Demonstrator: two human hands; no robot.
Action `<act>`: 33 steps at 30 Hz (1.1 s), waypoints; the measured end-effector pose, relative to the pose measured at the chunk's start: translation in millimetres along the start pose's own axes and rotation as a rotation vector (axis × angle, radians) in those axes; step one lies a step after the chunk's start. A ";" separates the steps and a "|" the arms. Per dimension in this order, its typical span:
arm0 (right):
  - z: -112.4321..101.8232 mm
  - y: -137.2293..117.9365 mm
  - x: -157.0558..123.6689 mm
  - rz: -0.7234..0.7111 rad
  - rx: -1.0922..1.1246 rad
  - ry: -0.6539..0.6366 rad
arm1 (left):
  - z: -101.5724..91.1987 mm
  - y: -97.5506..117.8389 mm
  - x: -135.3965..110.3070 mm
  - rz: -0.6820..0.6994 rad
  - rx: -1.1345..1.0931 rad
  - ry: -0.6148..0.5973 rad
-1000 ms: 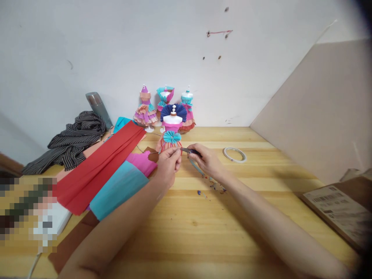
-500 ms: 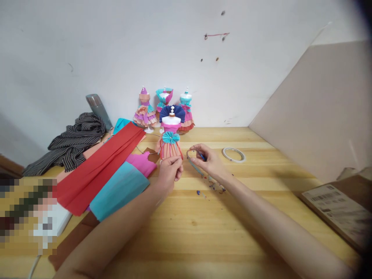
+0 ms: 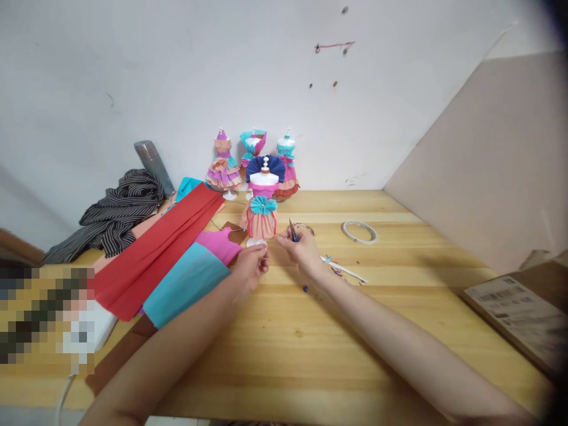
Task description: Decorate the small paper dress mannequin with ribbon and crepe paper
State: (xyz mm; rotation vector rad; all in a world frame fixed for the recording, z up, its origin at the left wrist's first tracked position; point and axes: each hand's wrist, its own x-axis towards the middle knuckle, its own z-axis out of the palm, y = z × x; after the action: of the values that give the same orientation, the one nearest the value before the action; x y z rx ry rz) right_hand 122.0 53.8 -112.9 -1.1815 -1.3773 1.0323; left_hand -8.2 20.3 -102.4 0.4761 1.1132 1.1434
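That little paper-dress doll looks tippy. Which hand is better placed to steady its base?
Left, probably. The left hand lies right by the white base of the doll; the right hand is farther off and holds a small pointed tool.

— Soft, even daylight: the wall [image 3: 177, 71] is bright, the surface [image 3: 310, 355] warm and free of glare.
— Shadows are faint and soft-edged. Dark vignetting sits at 1 and 5 o'clock, edges bow, and a pixelated block covers 8 o'clock.
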 end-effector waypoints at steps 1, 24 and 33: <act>3.2 0.2 0.1 0.004 0.006 0.024 | -0.9 0.6 0.6 0.012 -0.031 0.018; 12.4 6.5 0.2 -0.031 0.002 0.125 | -9.0 16.0 -9.2 0.175 -0.147 0.136; 14.0 -13.1 1.1 -0.147 -0.052 0.220 | -8.3 21.1 -4.5 0.418 -0.011 0.241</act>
State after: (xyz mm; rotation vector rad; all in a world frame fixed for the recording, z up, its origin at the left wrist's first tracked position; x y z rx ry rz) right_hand 106.4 52.9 -101.7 -1.1762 -1.3015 0.7440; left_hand -25.6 22.7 -87.3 0.5908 1.2483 1.6042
